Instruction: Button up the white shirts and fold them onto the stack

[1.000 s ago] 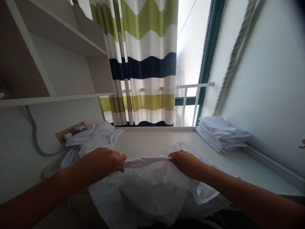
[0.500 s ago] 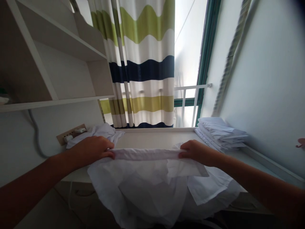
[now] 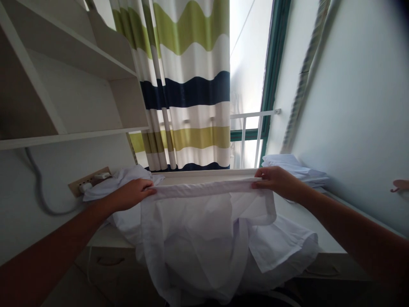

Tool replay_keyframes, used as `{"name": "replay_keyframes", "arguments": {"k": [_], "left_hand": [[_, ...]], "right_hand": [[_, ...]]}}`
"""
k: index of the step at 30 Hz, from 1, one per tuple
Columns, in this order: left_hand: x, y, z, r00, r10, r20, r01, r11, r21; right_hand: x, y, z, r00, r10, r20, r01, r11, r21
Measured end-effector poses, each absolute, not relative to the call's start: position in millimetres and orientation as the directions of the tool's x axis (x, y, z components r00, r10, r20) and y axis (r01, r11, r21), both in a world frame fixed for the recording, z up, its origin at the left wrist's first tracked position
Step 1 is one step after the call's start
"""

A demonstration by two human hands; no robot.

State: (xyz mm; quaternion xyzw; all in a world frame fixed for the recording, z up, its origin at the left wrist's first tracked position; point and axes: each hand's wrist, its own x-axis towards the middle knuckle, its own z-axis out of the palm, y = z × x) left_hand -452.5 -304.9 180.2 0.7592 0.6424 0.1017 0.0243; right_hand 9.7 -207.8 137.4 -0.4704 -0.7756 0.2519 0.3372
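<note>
A white garment [image 3: 198,226] with a wide folded band along its top hangs stretched between my hands, over the front edge of the desk [image 3: 332,238]. My left hand [image 3: 137,192] pinches the left end of the band. At the right end, my right hand [image 3: 275,181] is closed on the same band. The garment's lower part drops past the desk edge, and a white flap [image 3: 281,243] spreads to the right beneath it. What kind of garment it is, I cannot tell for sure.
Folded white cloths [image 3: 297,168] are stacked at the back right. A crumpled white cloth [image 3: 118,179] lies at the left beside a wall socket [image 3: 89,181] with plugs. Shelves [image 3: 79,94] overhang the left side. A striped curtain [image 3: 191,94] hangs behind, with a white railing [image 3: 252,115].
Both hands have risen slightly and the right has moved outward, pulling the band longer and tauter. The garment now hangs straighter. The view has shifted a little.
</note>
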Motion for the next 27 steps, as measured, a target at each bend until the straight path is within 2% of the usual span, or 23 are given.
{"name": "replay_keyframes", "arguments": {"k": [4, 7, 11, 15, 19, 21, 24, 27], "left_hand": [[-450, -266, 156, 0.018, 0.998, 0.065, 0.905, -0.044, 0.424], [-435, -234, 141, -0.07, 0.998, 0.003, 0.786, 0.053, 0.616], [-396, -202, 120, -0.047, 0.997, -0.06, 0.598, 0.076, 0.798], [-355, -189, 84, 0.021, 0.989, -0.145, 0.507, 0.114, 0.854], [-341, -189, 44, 0.161, 0.957, -0.242, 0.429, 0.153, 0.89], [-345, -192, 25, 0.228, 0.954, -0.195, 0.38, 0.098, 0.92], [-359, -200, 4, 0.241, 0.97, -0.014, 0.342, -0.071, 0.937], [-371, -214, -2, 0.22, 0.968, 0.118, 0.435, -0.205, 0.877]], "right_hand": [[8, -185, 117, -0.207, 0.946, 0.251, 0.349, 0.311, -0.884], [-7, -175, 107, -0.133, 0.969, 0.206, 0.181, 0.228, -0.957], [-44, -174, 96, -0.215, 0.958, 0.192, 0.009, 0.198, -0.98], [-80, -179, 71, -0.373, 0.915, 0.153, 0.068, 0.192, -0.979], [-99, -182, 34, -0.503, 0.864, 0.028, 0.064, 0.07, -0.996], [-102, -182, 14, -0.562, 0.826, 0.043, 0.036, 0.076, -0.996], [-105, -181, -8, -0.613, 0.777, 0.144, 0.034, 0.208, -0.978], [-107, -182, -18, -0.608, 0.759, 0.232, 0.088, 0.355, -0.931]]}}
